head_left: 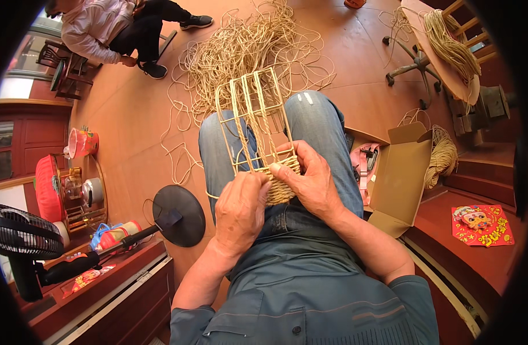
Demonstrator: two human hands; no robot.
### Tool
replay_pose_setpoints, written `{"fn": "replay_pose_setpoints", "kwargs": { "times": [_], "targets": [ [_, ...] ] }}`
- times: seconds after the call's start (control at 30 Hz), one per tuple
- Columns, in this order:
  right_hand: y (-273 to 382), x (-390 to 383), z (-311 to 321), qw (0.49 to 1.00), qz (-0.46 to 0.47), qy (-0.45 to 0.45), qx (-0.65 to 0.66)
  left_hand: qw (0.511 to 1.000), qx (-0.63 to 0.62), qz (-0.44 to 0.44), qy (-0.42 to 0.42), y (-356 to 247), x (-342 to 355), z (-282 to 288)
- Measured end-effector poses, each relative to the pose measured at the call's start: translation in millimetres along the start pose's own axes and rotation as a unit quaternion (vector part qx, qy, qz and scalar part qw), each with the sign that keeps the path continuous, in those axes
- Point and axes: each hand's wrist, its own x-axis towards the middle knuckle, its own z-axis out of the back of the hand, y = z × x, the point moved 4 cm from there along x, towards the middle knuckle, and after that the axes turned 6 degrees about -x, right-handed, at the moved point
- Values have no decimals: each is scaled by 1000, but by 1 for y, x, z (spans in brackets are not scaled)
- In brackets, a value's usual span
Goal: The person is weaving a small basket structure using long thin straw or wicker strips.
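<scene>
A narrow basket frame [249, 118] of thin straw-coloured rods rests on my lap between my knees. Its near end carries a band of tightly woven cord [280, 194]. My right hand [312, 183] wraps round the right side of this woven end, its thumb pressed on the top rows. At the left edge of the weave, my left hand [241, 208] is closed in a pinch. A strand of cord shows beside that hand, but its fingertips hide what they pinch. Twisted cords run lengthwise along the middle rods.
Beyond my knees a big tangle of cord [241, 54] covers the floor. An open cardboard box [397, 178] stands at my right, a fan [25, 236] with a round black base [179, 215] at my left. Another person [111, 31] sits at the far left. Coiled cord [451, 43] hangs far right.
</scene>
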Motion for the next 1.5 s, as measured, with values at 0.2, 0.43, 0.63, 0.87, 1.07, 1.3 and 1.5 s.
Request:
{"fn": "replay_pose_setpoints", "kwargs": {
  "times": [0.2, 0.43, 0.63, 0.87, 1.07, 1.3, 1.5],
  "targets": [
    [5, 3, 0, 1000, 2, 4, -10, 998, -50, 45, -8, -7, 0, 7],
    [3, 5, 0, 1000, -2, 5, -11, 998, -24, 55, 14, 9, 16, 16],
    [3, 8, 5, 996, -37, 68, 53, 999, 39, 12, 27, 6, 27, 15],
    [-7, 12, 6, 991, -37, 84, 95, 988, 125, -85, 42, 4, 27, 9],
    [-4, 12, 9, 992, -38, 114, 47, 976, 174, -119, 50, 3, 30, 10],
    [-2, 13, 10, 994, -33, 104, 25, 986, 118, -114, 38, 2, 41, 3],
    [-2, 11, 7, 989, -35, 111, 86, 992, 76, -93, -29, 3, 42, 2]
  ]
}}
